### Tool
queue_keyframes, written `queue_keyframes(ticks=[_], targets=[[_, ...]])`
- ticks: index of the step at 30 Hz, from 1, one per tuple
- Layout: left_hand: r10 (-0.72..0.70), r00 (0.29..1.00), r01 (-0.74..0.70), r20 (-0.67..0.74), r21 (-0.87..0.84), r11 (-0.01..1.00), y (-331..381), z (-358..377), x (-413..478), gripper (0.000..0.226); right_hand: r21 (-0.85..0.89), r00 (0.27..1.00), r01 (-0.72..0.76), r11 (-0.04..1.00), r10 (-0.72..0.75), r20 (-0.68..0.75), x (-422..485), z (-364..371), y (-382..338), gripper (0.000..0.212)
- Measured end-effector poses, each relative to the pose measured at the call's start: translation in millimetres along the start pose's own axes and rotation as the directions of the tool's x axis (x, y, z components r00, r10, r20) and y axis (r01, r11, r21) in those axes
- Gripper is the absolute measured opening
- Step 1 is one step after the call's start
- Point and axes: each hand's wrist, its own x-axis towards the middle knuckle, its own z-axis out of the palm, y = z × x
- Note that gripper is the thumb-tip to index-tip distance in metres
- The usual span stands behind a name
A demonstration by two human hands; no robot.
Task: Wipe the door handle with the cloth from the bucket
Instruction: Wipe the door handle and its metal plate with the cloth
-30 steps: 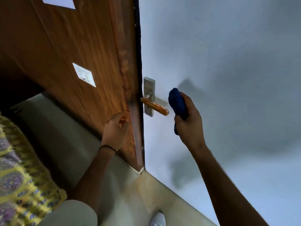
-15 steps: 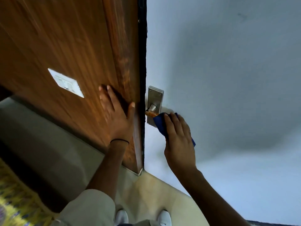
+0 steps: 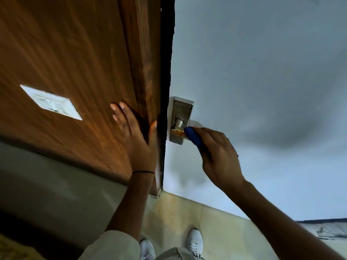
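Head-camera view: a person's right hand (image 3: 220, 158) is curling closed around a blue cloth (image 3: 193, 136), pressing it over the door handle (image 3: 177, 132) just below the steel plate (image 3: 181, 111) on the pale door (image 3: 262, 81). The left hand (image 3: 138, 141), fingers spread flat, is bracing against the wooden panel (image 3: 65, 53) at the door's edge, likely for steadiness. Wiping appears under way. No bucket or other container is showing.
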Motion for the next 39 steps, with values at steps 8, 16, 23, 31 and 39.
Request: queue_keyframes(ticks=[8, 16, 23, 31, 39], targets=[[-0.008, 1.0, 0.009, 0.01, -0.075, 0.997, -3, 5, 0, 0.085, -0.024, 0.994, -0.067, 0.997, 0.069, 0.081, 22, 9, -22, 0.026], [-0.028, 1.0, 0.028, 0.004, -0.072, 0.997, -3, 4, 0, 0.085, -0.019, 0.99, -0.046, 0.999, 0.048, 0.13, 29, 10, -25, 0.024], [-0.029, 1.0, 0.029, 0.009, -0.023, 0.999, -4, -1, -3, 0.087, 0.036, 0.993, -0.018, 0.999, 0.013, 0.114, 7, -13, 1, 0.032], [0.007, 1.0, -0.007, -0.011, 0.008, 1.0, -6, -1, -3, 0.086, -0.033, 0.998, -0.037, 0.999, 0.039, 0.049, 27, 19, -29, 0.022], [-0.017, 1.0, 0.017, 0.003, -0.004, 1.0, -11, 5, -2, 0.087, -0.022, 0.995, -0.036, 0.999, 0.038, 0.096, 20, -2, -8, 0.024]])
